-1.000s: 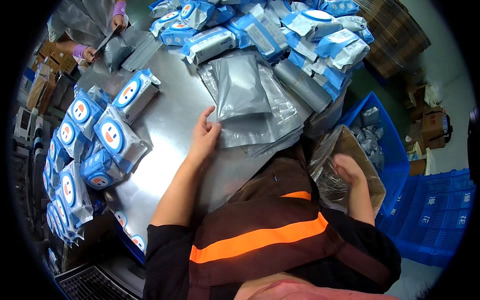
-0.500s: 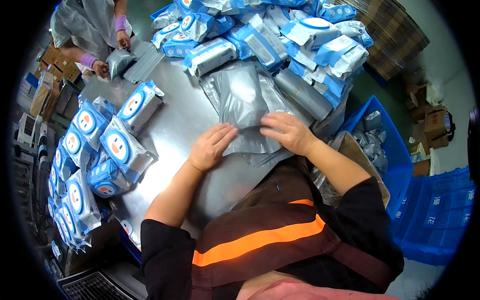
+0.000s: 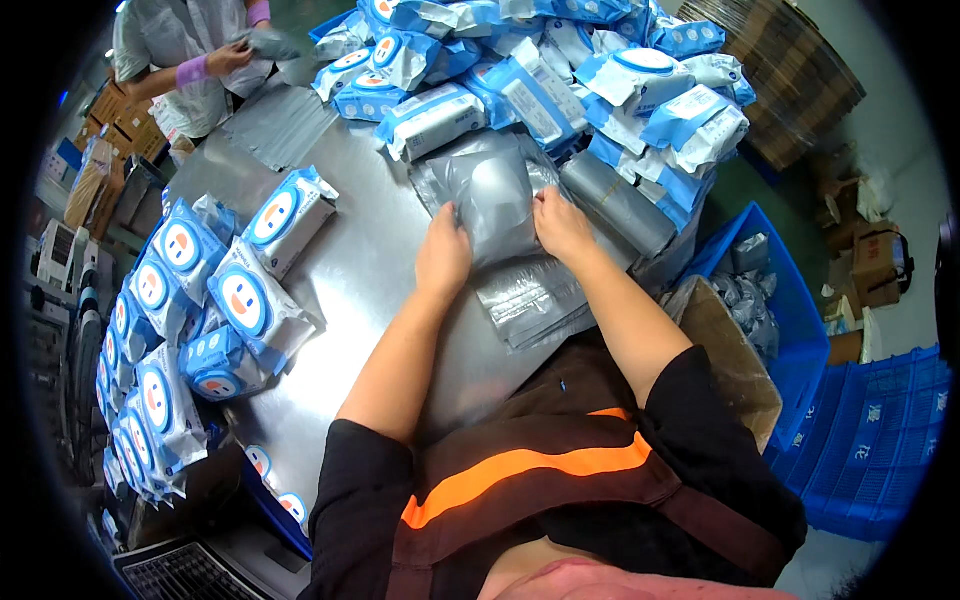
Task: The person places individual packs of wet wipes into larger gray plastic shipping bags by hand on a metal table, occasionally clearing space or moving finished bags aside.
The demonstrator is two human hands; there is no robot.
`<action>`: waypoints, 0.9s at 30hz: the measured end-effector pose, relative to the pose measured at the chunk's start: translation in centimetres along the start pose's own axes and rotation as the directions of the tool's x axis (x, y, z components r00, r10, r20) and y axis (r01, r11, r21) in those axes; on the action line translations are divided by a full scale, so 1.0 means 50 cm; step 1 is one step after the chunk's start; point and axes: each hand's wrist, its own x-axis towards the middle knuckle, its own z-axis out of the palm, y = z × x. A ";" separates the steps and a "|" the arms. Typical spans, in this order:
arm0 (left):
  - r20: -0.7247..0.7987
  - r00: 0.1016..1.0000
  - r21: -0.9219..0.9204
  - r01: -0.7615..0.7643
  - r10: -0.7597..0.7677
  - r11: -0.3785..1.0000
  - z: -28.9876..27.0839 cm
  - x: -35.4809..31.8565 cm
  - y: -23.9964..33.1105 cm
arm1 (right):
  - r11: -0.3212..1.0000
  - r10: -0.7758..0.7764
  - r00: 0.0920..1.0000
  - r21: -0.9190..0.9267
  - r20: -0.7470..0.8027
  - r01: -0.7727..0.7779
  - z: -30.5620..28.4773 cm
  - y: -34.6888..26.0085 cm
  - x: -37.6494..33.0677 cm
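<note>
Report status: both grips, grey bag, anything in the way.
Left grip, right grip closed on grey bag, one each side. Bag over flat bag stack. Blue packs heaped beyond, none in way.

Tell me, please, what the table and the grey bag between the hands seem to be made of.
Table: likely metal, smooth and satin, judging by its soft bright reflections.
Grey bag: probably thin, glossy plastic film, since it wrinkles and catches highlights.

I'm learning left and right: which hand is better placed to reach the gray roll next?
Probably the right hand: it's nearer the gray roll. The left hand is at the gray pouch's opposite edge.
</note>
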 end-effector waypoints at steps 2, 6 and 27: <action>0.065 0.995 0.038 -0.078 0.076 0.996 0.012 -0.012 -0.054 | 0.984 -0.093 0.996 -0.152 0.017 0.094 -0.036 -0.068 -0.018; 0.252 0.954 0.028 -0.173 0.160 0.985 -0.053 -0.068 0.000 | 0.352 0.034 0.784 0.727 0.619 -0.589 -0.107 -0.084 -0.099; -0.337 0.845 0.354 -0.296 0.416 0.887 -0.327 0.204 -0.113 | 0.996 0.069 0.749 0.082 -0.659 -0.020 -0.460 0.209 -0.319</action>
